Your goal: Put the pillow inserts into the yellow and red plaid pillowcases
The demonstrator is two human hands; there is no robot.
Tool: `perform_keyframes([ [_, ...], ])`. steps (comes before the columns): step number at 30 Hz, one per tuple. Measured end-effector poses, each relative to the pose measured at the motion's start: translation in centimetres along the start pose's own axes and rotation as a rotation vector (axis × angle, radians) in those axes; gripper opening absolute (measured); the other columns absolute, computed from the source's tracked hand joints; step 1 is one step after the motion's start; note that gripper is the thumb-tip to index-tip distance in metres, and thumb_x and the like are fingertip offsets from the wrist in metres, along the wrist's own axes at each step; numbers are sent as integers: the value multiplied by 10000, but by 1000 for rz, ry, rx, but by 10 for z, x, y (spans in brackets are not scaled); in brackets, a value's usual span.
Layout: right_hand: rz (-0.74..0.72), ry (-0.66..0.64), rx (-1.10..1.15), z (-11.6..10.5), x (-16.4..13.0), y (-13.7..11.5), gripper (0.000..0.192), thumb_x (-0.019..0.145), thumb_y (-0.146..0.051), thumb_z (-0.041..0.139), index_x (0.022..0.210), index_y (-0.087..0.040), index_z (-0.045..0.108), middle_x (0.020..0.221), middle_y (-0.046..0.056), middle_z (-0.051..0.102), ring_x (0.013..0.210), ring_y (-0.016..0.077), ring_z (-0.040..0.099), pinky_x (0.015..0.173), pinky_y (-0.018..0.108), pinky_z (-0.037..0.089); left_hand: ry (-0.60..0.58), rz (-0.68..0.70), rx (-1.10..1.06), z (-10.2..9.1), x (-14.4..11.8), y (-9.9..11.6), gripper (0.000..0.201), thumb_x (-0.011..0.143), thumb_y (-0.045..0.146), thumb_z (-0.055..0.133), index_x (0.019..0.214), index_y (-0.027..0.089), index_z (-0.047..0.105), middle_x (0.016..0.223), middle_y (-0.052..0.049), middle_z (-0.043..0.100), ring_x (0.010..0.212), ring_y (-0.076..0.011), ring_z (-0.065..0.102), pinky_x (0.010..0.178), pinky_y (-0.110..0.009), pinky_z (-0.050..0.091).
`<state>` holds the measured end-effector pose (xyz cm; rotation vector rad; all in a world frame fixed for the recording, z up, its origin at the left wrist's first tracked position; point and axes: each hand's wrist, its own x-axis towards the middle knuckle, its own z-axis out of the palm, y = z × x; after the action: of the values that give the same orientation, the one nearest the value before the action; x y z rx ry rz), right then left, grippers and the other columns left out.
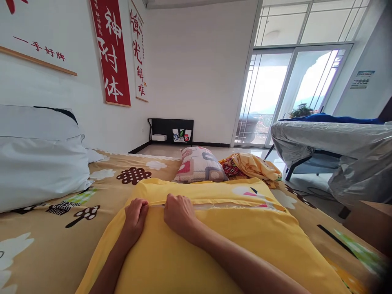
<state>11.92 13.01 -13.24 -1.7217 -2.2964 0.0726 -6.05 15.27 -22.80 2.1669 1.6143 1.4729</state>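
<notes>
A large yellow pillow (232,241) in a zippered case lies on the bed right in front of me. A zipper line (220,205) runs across it near its far edge. My left hand (135,215) pinches the case at the left end of the zipper. My right hand (179,213) is closed on the zipper just to the right of it, fingers curled over the seam. Both forearms rest on the yellow fabric.
The bed has a tan sheet (55,241) printed with trees and clouds. White pillows (36,163) are stacked at the left. A patterned cushion (199,164) and a crumpled yellow cloth (254,165) lie at the far edge. A covered table (337,143) stands at the right.
</notes>
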Motion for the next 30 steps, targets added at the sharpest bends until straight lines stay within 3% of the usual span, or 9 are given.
perform_keyframes([
  [7,-84,-41,-32,-24,1,22,205,863,-188,480,902,-209,681,920,46,728,833,182,661,568,268,315,67,70,10,-1,-5,2,259,967,383,356,901,216,543,879,-45,606,900,-216,548,845,-377,366],
  [15,-226,-197,-220,-57,10,-5,251,795,-83,560,1004,-130,691,981,179,709,934,283,675,661,292,423,59,87,30,-2,-3,6,233,965,346,350,913,215,535,889,-41,604,908,-208,547,858,-384,363],
  [21,-253,-237,-264,-53,16,-3,276,820,-92,526,1055,-124,667,1020,186,695,963,289,668,684,298,442,44,58,15,-2,-2,6,240,957,357,353,908,212,538,869,-35,590,891,-215,539,856,-393,346],
  [30,-269,-211,-240,-42,11,20,253,868,-172,472,1086,-179,600,940,132,691,851,267,649,610,278,341,45,64,6,-5,-3,7,243,958,360,348,900,214,533,868,-39,595,893,-218,538,862,-397,339],
])
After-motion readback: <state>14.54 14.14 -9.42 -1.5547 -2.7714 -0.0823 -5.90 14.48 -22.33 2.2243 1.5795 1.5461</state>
